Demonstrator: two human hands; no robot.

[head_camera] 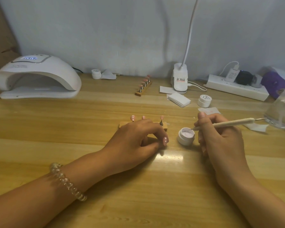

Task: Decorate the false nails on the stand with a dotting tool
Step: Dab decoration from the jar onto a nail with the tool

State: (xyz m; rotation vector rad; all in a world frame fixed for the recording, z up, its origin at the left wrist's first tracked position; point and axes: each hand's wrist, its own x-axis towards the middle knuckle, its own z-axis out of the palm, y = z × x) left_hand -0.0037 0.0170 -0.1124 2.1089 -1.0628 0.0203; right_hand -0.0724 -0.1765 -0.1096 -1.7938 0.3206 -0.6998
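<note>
A small wooden stand (165, 125) with pink false nails on metal pegs sits mid-table, partly hidden behind my left hand (135, 140). My left hand pinches one pink false nail (165, 141) with white dots, just in front of the stand. My right hand (220, 139) grips a wooden dotting tool (229, 123). The tool's tip dips into an open white jar of pale gel (186, 136) between my hands.
A second stand of pink nails (143, 87) lies farther back. A white nail lamp (36, 78) is at the back left. A desk lamp base (180, 79), wipes (178, 99), a closed jar (204, 101), a power strip (237, 88) and a clear container (281, 109) crowd the right.
</note>
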